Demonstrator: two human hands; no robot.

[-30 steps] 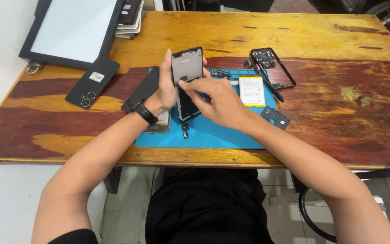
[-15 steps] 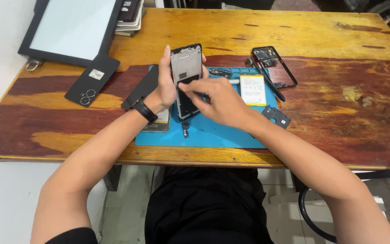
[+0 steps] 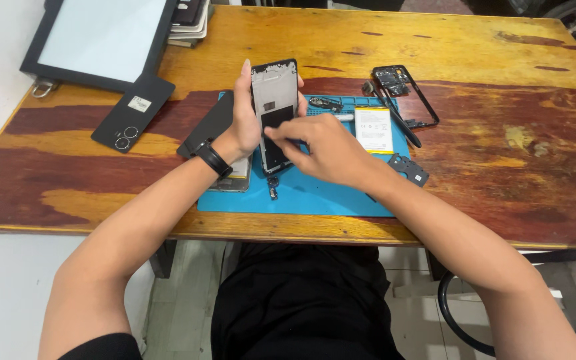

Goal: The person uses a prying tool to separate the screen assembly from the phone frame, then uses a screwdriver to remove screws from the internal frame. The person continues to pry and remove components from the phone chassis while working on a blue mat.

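My left hand (image 3: 246, 113) grips an opened phone body (image 3: 274, 100), held upright over the blue work mat (image 3: 321, 193) with its inner side facing me. A small cable end hangs from the phone's lower edge. My right hand (image 3: 318, 148) rests on the lower half of the phone, index finger and thumb pinched on a dark part there. A black band sits on my left wrist. On the mat to the right lie a white and yellow battery (image 3: 373, 129) and a small black cover piece (image 3: 408, 169).
A black phone frame (image 3: 405, 93) and a dark thin tool (image 3: 398, 123) lie right of the mat. A black back cover (image 3: 133, 112) and a dark panel (image 3: 207, 128) lie to the left. A large screen panel (image 3: 101, 37) rests at the back left. The table's front edge is near me.
My right hand's fingers have shifted slightly down and left on the phone's lower half. The left hand keeps the phone upright in nearly the same place.
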